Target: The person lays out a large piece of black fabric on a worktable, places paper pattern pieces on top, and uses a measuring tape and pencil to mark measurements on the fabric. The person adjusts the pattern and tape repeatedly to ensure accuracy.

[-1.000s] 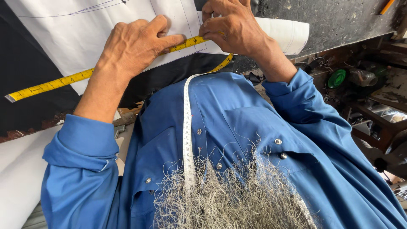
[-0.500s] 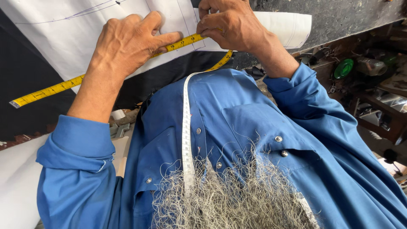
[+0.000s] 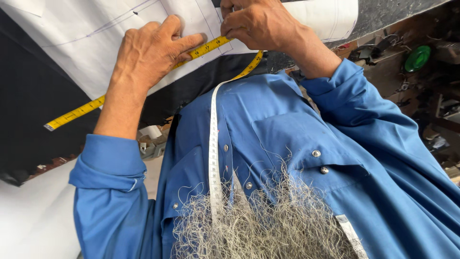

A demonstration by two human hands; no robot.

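A yellow tape measure (image 3: pixel 76 112) lies slanted across white pattern paper (image 3: pixel 81 33) with thin drawn lines. My left hand (image 3: pixel 148 57) rests palm down on the tape and pins it to the paper, index finger stretched along it. My right hand (image 3: pixel 261 24) pinches the tape at the top of the view, fingers curled over it. From there the tape bends down, turns to its white side (image 3: pixel 213 144) and runs along my blue shirt (image 3: pixel 287 144). The tape's free end sits at the left over black cloth (image 3: pixel 28 105).
The black cloth lies under the paper on a grey table (image 3: pixel 383 14). Clutter fills the right side below the table edge, including a green round lid (image 3: pixel 417 58). A pale surface (image 3: pixel 33 220) shows at the lower left.
The view has shifted slightly, so both hands sit higher in the frame. The tape's free end has slid a little to the right. Both hands stay on the tape.
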